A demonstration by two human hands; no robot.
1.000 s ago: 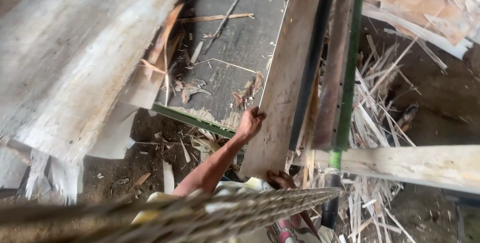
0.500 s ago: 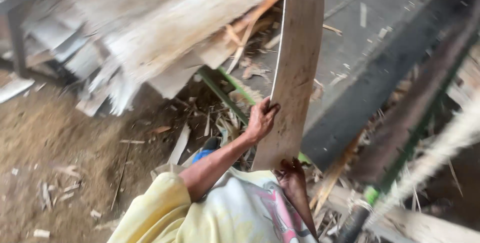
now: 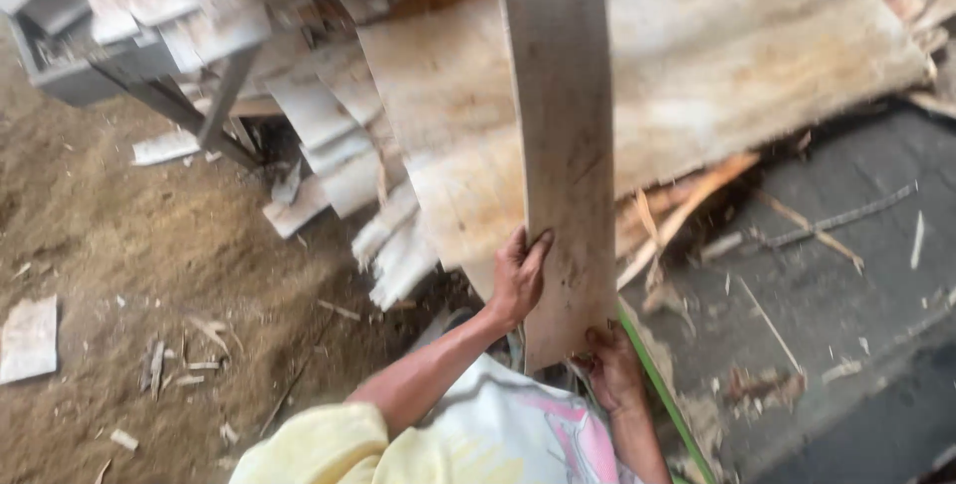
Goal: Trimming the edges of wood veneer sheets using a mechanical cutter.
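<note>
A: My left hand [image 3: 520, 280] grips the left edge of the upright wooden plank [image 3: 560, 145], fingers wrapped over it.

B: And the other?

A: My right hand [image 3: 612, 364] clasps the plank's bottom end from below. The plank stands near vertical in front of a stack of veneer sheets [image 3: 697, 66].

B: Surroundings?

A: Sawdust-covered ground [image 3: 119, 245] to the left; a dark slab [image 3: 846, 275] with wood scraps to the right.

The left hand [image 3: 520, 280] reaches up on a bare, outstretched forearm, fingers curled over an edge and thumb pressed flat. The right hand [image 3: 612, 364] sits lower and close to the body, fingers gripping from beneath, wrist bent.
</note>
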